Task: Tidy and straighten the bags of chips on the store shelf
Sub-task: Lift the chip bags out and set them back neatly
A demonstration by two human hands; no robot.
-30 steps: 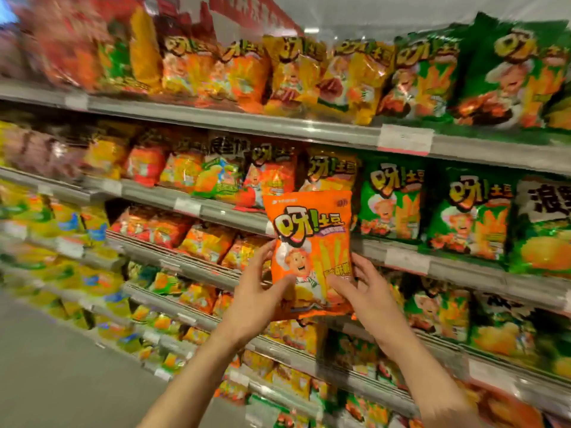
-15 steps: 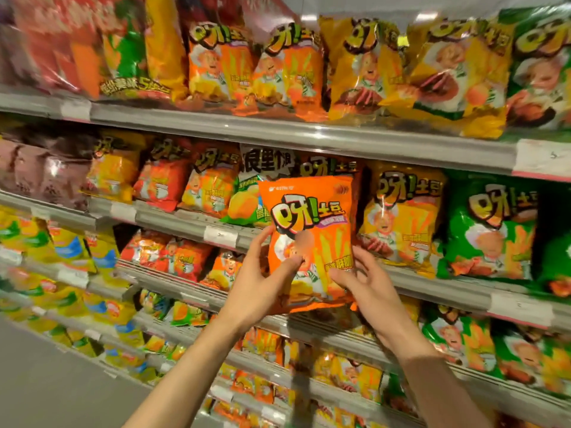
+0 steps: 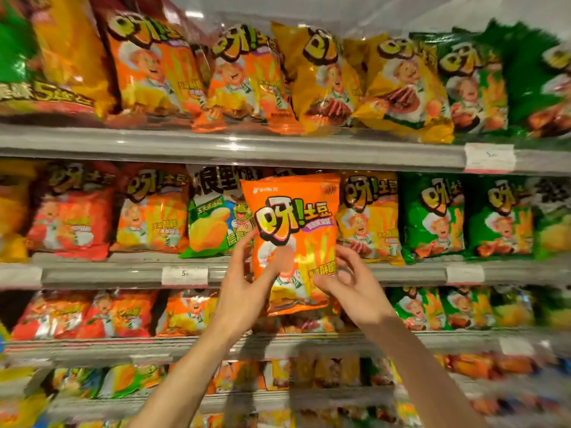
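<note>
Holding one glossy orange foil chip bag upright, label outward: your left hand and right hand pinch its lower corners, likely to keep it square. Location: raised before the grey metal middle shelf, fronting an apparent gap between a green-and-blue bag and a yellow bag.
</note>
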